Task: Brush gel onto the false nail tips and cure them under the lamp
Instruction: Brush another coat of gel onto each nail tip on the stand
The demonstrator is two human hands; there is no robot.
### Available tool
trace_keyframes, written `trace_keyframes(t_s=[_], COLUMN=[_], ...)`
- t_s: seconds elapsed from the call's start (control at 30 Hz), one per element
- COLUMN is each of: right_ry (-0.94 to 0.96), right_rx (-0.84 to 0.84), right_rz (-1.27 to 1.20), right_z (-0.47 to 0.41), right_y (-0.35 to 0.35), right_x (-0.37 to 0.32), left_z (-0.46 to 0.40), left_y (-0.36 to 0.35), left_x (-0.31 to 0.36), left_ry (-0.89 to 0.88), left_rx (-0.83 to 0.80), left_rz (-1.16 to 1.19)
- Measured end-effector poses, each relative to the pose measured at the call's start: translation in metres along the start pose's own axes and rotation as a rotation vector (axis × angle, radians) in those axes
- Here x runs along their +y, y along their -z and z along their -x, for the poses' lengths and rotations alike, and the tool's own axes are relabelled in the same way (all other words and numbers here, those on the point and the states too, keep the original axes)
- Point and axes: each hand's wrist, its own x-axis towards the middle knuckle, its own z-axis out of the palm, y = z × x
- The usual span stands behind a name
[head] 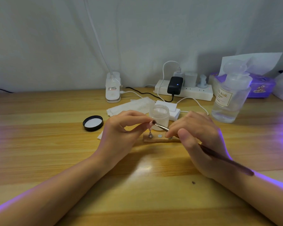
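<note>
1. Left hand (126, 128) pinching a pink false nail tip (151, 124) on its small metal stand (150, 134).
2. Right hand (201, 137) gripping the gel brush (162, 127); bristles touching the tip, handle trailing back toward the right wrist.
3. Open gel jar (159, 117) just beyond both hands, black lid (93, 123) left of them on the counter (39, 144).
4. Curing lamp itself out of view; only purple glow from the right.

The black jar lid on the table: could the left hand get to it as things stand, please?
Probably yes. The black jar lid lies uncovered on the table just left of the left hand, with nothing between them. But its fingers are pinching the nail tip, so that must be released first.
</note>
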Motion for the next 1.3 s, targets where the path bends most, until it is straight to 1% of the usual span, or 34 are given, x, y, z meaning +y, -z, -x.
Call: trace_keyframes(t_s=[0.1, 0.17, 0.3, 0.37, 0.5, 0.57, 0.63, 0.73, 0.8, 0.87, 1.0, 1.03, 1.07, 1.17, 1.2, 1.23, 1.3], right_ry=[-0.118, -0.155, -0.001, 0.022, -0.125, -0.165, -0.119, -0.021, -0.012, -0.055, -0.216, -0.223, -0.198, -0.021, 0.010, 0.006, -0.077], right_rx=[0.056, 0.068, 0.002, -0.029, 0.036, 0.051, 0.048, -0.015, -0.045, -0.023, 0.044, 0.044, 0.040, -0.020, -0.039, -0.044, -0.016], right_rz=[-0.054, -0.098, -0.040, -0.024, -0.067, -0.092, -0.097, -0.084, -0.068, -0.070, -0.150, -0.158, -0.148, -0.042, -0.022, -0.017, -0.043], right_z=[0.0009, 0.0019, 0.0004, 0.0002, 0.0011, 0.0005, 0.0002, 0.0010, 0.0012, 0.0005, -0.0001, -0.0005, -0.0010, -0.0014, -0.0012, -0.0012, -0.0018], right_y=[-0.0005, 0.0003, 0.0002, 0.0005, 0.0010, 0.0006, 0.0003, 0.0008, 0.0004, 0.0003, 0.0008, 0.0012, 0.0016, 0.0001, -0.0008, -0.0011, -0.0001], right_x=[0.0033, 0.0041, -0.0007, -0.0014, 0.0005, 0.0020, 0.0018, 0.0002, 0.0002, 0.0004, 0.0022, 0.0022, 0.0018, -0.0020, -0.0023, -0.0022, -0.0012], left_z=[0.0004, 0.0005, 0.0007, 0.0012, 0.0011, 0.0008, 0.0005, 0.0004, 0.0004, 0.0006, 0.0009, 0.0008, 0.0007, 0.0009, 0.0011, 0.0011, 0.0009], left_y=[0.0009, 0.0009, 0.0014, 0.0020, 0.0026, 0.0019, 0.0015, 0.0020, 0.0021, 0.0023, 0.0025, 0.0025, 0.0023, 0.0021, 0.0022, 0.0022, 0.0021], left_x=[0.0017, 0.0018, 0.0016, 0.0011, 0.0017, 0.0021, 0.0024, 0.0021, 0.0020, 0.0022, 0.0034, 0.0037, 0.0040, 0.0037, 0.0035, 0.0034, 0.0033], left_ry=[0.014, 0.014, 0.003, -0.012, 0.004, 0.006, 0.009, -0.005, -0.016, -0.009, 0.008, 0.008, 0.006, -0.008, -0.010, -0.011, -0.009], left_rx=[0.006, 0.002, 0.008, 0.010, 0.003, -0.002, -0.003, -0.001, 0.002, 0.002, 0.004, 0.004, 0.004, 0.012, 0.014, 0.013, 0.010], left_rz=[-0.012, -0.020, -0.034, -0.048, -0.047, -0.048, -0.050, -0.059, -0.067, -0.073, -0.065, -0.063, -0.062, -0.073, -0.076, -0.080, -0.083])
